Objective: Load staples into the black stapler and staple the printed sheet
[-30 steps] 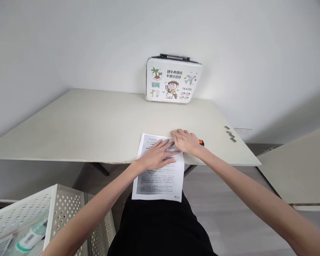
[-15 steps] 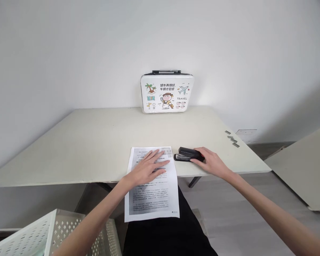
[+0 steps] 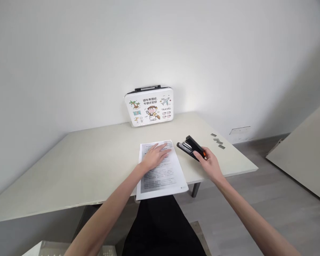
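A printed sheet of paper (image 3: pixel 160 177) lies on the table, its lower end reaching past the front edge. My left hand (image 3: pixel 154 157) rests flat on its upper part with the fingers spread, holding nothing. To the right of the paper, my right hand (image 3: pixel 210 164) grips a black stapler (image 3: pixel 192 147) by its rear end, near an orange spot. The stapler is tilted, its front end pointing up and left towards the paper's top right corner, without touching the paper.
A white case (image 3: pixel 150 108) with cartoon prints stands against the wall at the back of the table (image 3: pixel 96 160). Several grey staple strips (image 3: pixel 219 142) lie near the right edge. A white perforated basket (image 3: pixel 53 248) is at the lower left.
The stapler has turned in my right hand and its front now points more upward. The paper sits further onto the table, with my left hand still on it. The camera view has shifted and tilted.
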Tool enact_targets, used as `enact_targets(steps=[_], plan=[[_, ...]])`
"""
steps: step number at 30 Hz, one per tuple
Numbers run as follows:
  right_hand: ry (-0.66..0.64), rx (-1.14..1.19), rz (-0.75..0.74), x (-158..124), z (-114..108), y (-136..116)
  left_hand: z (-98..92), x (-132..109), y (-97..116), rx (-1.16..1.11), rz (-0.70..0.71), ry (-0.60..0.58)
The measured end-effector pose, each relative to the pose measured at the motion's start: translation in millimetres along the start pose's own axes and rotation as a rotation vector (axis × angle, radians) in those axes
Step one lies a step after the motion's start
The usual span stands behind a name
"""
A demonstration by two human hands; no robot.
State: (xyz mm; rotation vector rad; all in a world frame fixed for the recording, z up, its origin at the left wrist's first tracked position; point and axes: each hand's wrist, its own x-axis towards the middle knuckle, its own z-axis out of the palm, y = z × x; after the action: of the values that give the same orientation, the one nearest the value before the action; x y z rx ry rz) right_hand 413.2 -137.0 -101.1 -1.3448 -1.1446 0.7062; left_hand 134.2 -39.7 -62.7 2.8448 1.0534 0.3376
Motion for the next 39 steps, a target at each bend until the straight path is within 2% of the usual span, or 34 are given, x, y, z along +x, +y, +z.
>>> enact_targets(steps=[2,3,5,7,9,11,12,14,17,22,26,29,32,36,39], plan=[[0.075,0.015,0.001,1.7,0.9,1.9,-5.5,14.1,5.0,0.016,-0.017,0.075],[0.106,0.019,-0.003,2.0,1.1,2.6,-8.6,9.7,7.2,0.012,-0.028,0.096],[0.158,0.021,-0.019,1.5,1.2,3.1,-13.6,-20.0,10.6,-0.010,-0.051,0.105],[0.195,0.012,-0.032,-0.1,1.0,2.2,-15.6,-64.7,13.5,-0.025,-0.155,0.128],[0.216,-0.003,-0.032,-2.1,0.9,0.8,-14.6,-104.3,16.5,-0.029,-0.224,0.052],[0.223,-0.015,-0.028,-3.4,0.9,-0.2,-11.0,-122.8,19.6,-0.038,-0.250,-0.034],[0.227,-0.019,-0.029,-3.7,0.9,-0.6,-8.4,-122.3,21.2,-0.046,-0.255,-0.074],[0.236,-0.021,-0.036,-3.8,0.8,-1.2,-2.2,-104.4,25.0,-0.066,-0.257,-0.134],[0.258,-0.042,-0.057,-3.8,0.9,-3.0,8.8,-54.5,31.9,-0.093,-0.236,-0.189],[0.312,-0.108,-0.160,-6.8,4.6,-5.2,26.2,22.6,44.5,-0.107,-0.196,-0.203],[0.287,-0.128,-0.216,-8.5,8.1,-2.0,34.7,51.3,51.6,-0.106,-0.188,-0.209],[0.284,-0.152,-0.214,-8.0,9.0,0.3,38.7,50.3,51.1,-0.100,-0.165,-0.153],[0.282,-0.163,-0.205,-7.1,9.1,1.4,40.3,34.6,46.0,-0.102,-0.133,-0.077],[0.265,-0.179,-0.203,-6.6,7.8,2.9,34.2,1.1,34.2,-0.113,-0.103,-0.073],[0.181,-0.181,-0.175,-6.7,6.3,2.8,22.4,-34.6,20.4,-0.130,-0.119,-0.059]])
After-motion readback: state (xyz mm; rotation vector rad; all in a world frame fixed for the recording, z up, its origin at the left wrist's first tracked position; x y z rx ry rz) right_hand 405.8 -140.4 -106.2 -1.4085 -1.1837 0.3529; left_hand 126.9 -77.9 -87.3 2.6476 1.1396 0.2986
